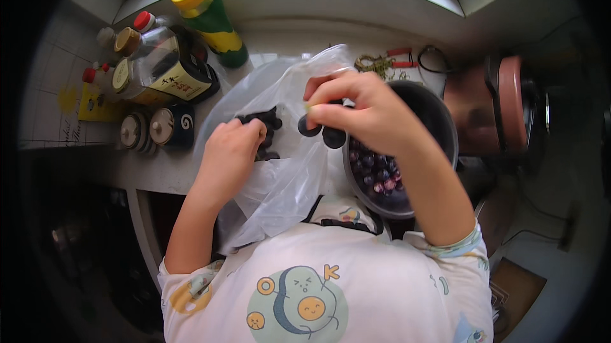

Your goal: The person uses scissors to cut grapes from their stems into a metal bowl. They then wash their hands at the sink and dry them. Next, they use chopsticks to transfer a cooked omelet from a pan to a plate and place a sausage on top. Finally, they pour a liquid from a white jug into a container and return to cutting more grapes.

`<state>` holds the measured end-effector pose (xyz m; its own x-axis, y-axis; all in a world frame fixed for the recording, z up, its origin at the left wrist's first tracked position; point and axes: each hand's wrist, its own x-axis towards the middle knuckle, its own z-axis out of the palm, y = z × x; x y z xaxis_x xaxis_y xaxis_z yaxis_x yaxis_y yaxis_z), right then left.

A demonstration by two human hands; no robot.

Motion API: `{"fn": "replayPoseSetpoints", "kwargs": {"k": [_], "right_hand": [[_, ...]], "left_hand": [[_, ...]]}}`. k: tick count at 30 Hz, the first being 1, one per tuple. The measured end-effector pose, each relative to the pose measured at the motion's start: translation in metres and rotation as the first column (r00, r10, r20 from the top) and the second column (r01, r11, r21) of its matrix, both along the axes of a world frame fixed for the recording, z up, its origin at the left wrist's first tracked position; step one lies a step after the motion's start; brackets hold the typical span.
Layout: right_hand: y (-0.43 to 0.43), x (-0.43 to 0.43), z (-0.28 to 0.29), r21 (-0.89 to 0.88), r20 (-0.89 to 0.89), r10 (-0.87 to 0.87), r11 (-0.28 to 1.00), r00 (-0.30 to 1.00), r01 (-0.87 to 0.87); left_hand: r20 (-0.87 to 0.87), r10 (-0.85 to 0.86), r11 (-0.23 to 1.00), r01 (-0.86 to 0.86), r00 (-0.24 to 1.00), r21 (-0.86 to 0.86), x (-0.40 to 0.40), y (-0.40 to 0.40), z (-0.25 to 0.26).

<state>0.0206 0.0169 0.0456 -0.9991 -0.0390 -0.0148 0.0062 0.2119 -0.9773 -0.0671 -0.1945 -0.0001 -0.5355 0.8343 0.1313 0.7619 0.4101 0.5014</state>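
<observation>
My right hand [348, 104] holds a few dark grapes [333, 138] between thumb and fingers, above the gap between a clear plastic bag [281, 185] and a round metal pot [352, 178]. Loose dark purple grapes [382, 171] lie in the pot, some with reddish spots. In the bag's mouth my left hand [234, 147] rests with curled fingers against a bunch of dark grapes [269, 121]; its fingertips are hidden, so its hold cannot be made out. The bag spreads over the counter and hangs over the front edge.
Left, a seasoning bottle [184, 73], a green bottle with yellow cap [215, 23] and two lidded ceramic jars [172, 126] stand on the counter. Stripped stems [377, 66] and red-handled scissors [403, 57] lie behind the pot. A pink appliance [477, 104] stands at the right.
</observation>
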Motion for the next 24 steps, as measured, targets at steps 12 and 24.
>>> {"fn": "replayPoseSetpoints", "kwargs": {"k": [12, 24], "right_hand": [[0.071, 0.088, -0.089, 0.535, -0.144, -0.525, 0.672, 0.839, 0.513], [-0.007, 0.054, -0.052, 0.464, -0.573, -0.314, 0.637, 0.756, 0.616]], "left_hand": [[0.718, 0.092, 0.961, -0.250, 0.690, 0.117, -0.008, 0.005, 0.010], [0.584, 0.135, 0.977, -0.207, 0.801, 0.058, -0.003, 0.012, 0.020]]}}
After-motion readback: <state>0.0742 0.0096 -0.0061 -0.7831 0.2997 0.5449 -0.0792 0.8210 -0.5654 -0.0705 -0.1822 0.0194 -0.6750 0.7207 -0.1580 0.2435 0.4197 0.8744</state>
